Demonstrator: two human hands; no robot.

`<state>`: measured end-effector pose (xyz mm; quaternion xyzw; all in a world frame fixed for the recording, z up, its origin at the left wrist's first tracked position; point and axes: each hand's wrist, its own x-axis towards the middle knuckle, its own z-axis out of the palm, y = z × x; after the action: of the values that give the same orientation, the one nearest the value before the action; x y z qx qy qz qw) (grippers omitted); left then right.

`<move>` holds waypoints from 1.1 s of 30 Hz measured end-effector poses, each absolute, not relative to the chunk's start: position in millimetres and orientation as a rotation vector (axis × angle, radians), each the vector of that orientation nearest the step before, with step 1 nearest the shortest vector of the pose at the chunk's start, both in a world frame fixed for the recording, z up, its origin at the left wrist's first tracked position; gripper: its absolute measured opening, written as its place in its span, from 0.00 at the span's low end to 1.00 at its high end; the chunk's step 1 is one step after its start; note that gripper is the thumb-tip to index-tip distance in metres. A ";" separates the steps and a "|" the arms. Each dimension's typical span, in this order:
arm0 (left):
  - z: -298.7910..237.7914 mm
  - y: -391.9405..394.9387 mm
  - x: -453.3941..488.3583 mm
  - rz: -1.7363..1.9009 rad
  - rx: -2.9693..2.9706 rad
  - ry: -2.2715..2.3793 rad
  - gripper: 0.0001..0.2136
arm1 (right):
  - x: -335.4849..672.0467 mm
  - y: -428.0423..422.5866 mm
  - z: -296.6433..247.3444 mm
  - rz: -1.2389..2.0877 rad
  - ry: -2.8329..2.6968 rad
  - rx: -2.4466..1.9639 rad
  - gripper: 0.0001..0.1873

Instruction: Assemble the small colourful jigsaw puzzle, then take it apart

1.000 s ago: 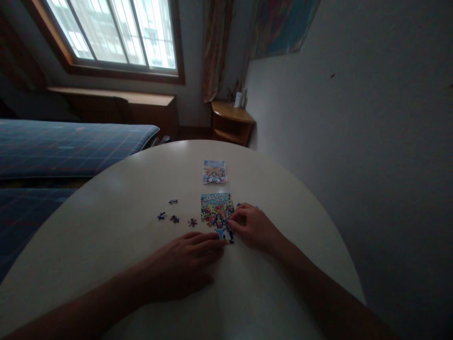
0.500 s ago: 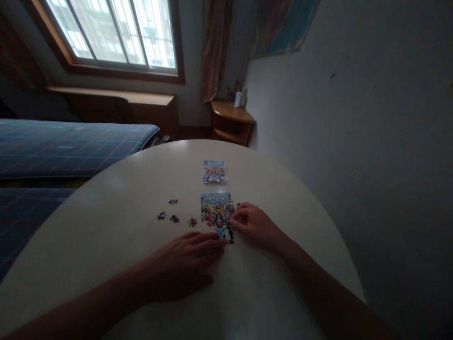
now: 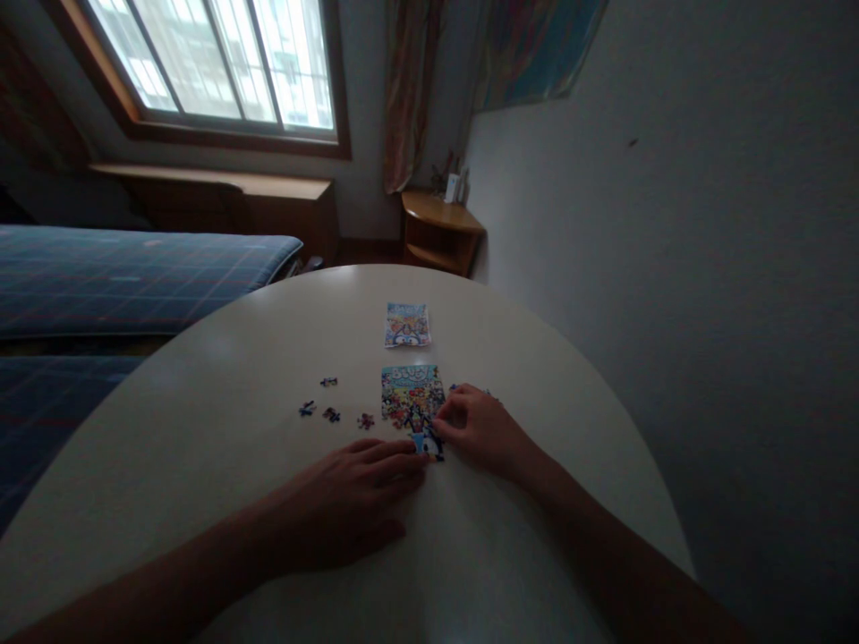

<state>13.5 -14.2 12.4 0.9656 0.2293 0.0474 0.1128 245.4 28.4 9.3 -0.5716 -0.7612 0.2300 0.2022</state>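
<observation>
A small, partly assembled jigsaw puzzle (image 3: 411,390) with a colourful cartoon print lies on the white table. My left hand (image 3: 362,487) rests flat at its lower left, fingers stretched out and fingertips on the bottom section. My right hand (image 3: 480,429) is at the right edge, thumb and forefinger pinched on a puzzle piece there; the fingertips mostly hide that piece. Loose puzzle pieces lie left of the puzzle, among them one piece (image 3: 366,420) close to its edge and another piece (image 3: 331,415) farther out. A few more pieces show partly behind my right hand.
Beyond the puzzle lies a small printed picture sheet (image 3: 406,326) with similar artwork. The round white table (image 3: 268,358) has a bed (image 3: 134,277) at its left and a wall (image 3: 637,250) at its right. A corner shelf (image 3: 439,210) stands past the far edge.
My right hand's pinched fingertips have moved slightly down and left along the puzzle's edge, exposing a bit more of the pieces behind the hand. My left hand has stayed in place.
</observation>
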 end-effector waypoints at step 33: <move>9.4 -14.4 13.4 0.216 2.817 0.657 0.23 | 245.6 31.3 11.8 0.715 -2.129 -1.675 0.06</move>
<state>13.4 -14.4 9.4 0.9641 0.2250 0.0740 0.1199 245.6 31.3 11.8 -0.5892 -0.7489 0.2516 0.1691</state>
